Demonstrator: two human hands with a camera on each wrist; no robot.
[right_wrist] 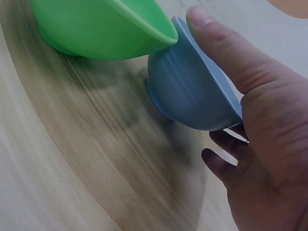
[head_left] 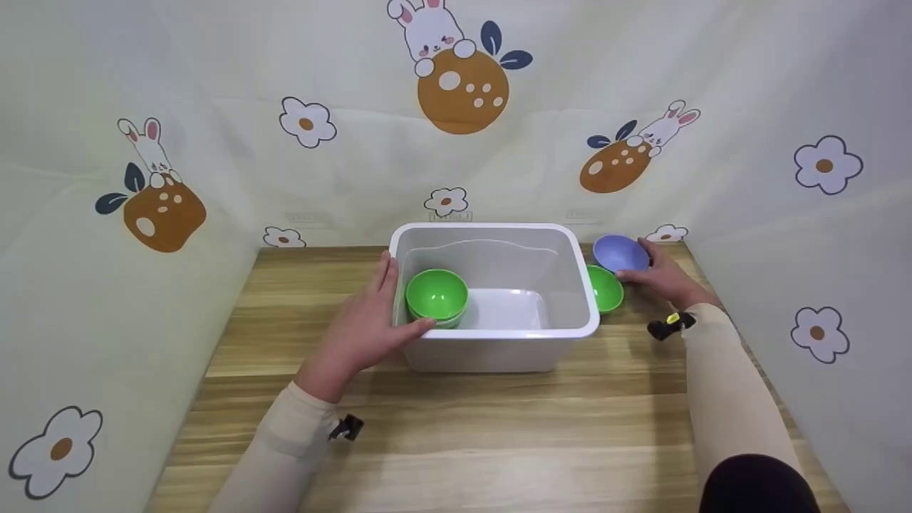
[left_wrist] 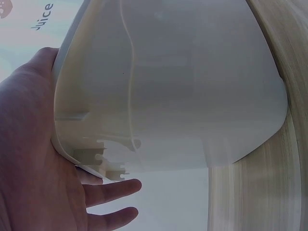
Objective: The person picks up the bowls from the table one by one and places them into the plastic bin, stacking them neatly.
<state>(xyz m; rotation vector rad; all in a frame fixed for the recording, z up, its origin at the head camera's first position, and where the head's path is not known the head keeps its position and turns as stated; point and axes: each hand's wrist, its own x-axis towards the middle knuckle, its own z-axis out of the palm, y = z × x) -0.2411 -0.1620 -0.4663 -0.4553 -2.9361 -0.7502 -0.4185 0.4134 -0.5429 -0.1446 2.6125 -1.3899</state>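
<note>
A white plastic tub (head_left: 491, 333) stands on the wooden table. My left hand (head_left: 367, 313) lies against its near left corner, thumb over the front rim and fingers straight along the left side. Inside the tub, at its left end, a green bowl (head_left: 437, 293) sits stacked on another bowl. To the right of the tub my right hand (head_left: 670, 274) holds a blue bowl (right_wrist: 192, 91) by its rim, thumb on the near side and fingers on the other. Close against that bowl is a second green bowl (right_wrist: 101, 29), partly hidden by the tub's rim in the head view.
Pale fabric walls with rabbit, orange and flower prints surround the table (head_left: 463, 442) at the back and both sides. The back wall stands close behind the tub and the blue bowl. A black rounded object (head_left: 759, 488) shows at the lower right edge.
</note>
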